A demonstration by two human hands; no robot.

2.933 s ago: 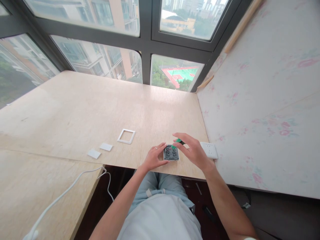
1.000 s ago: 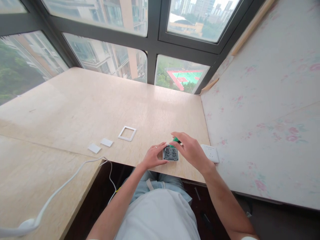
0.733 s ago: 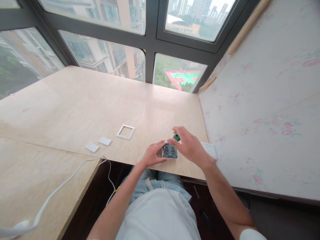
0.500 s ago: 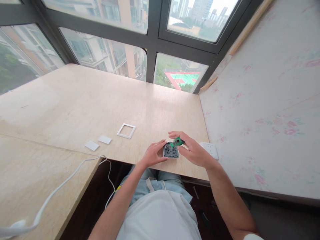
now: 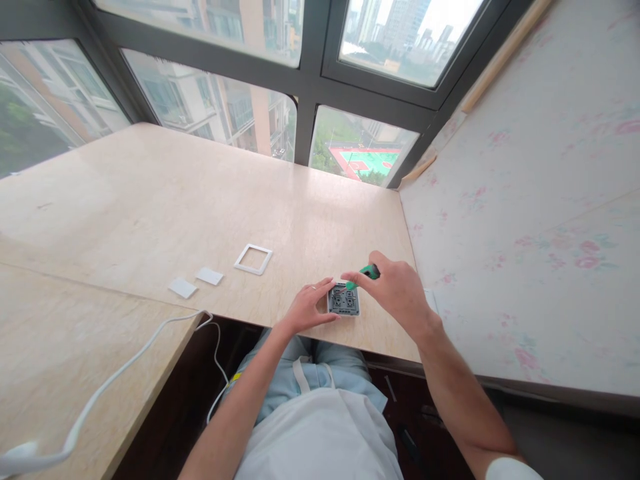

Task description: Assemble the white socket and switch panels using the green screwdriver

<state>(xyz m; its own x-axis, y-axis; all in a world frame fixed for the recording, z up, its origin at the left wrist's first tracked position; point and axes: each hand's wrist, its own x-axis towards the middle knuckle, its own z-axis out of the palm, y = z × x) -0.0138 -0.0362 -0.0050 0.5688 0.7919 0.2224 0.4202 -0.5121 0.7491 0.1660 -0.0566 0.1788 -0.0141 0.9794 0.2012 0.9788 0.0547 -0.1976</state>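
Observation:
A grey square switch module (image 5: 344, 301) lies on the beige table (image 5: 200, 200) near its front edge, with its inner parts facing up. My left hand (image 5: 306, 309) rests against the module's left side, fingers curled on its edge, holding it in place. My right hand (image 5: 396, 290) is closed on a small green-handled screwdriver (image 5: 367, 273), whose tip points down at the module's top edge. A white socket plate (image 5: 430, 301) lies just right of my right hand, mostly hidden behind it.
A white square frame (image 5: 253, 259) and two small white rocker covers (image 5: 210, 275) (image 5: 183, 287) lie to the left on the table. A white cable (image 5: 120, 373) runs over the lower left table. A floral-papered wall (image 5: 525, 200) stands on the right, windows behind.
My right hand has turned and shifted the green screwdriver, bringing its tip down onto the module's top edge. My left hand has stayed on the module's left side.

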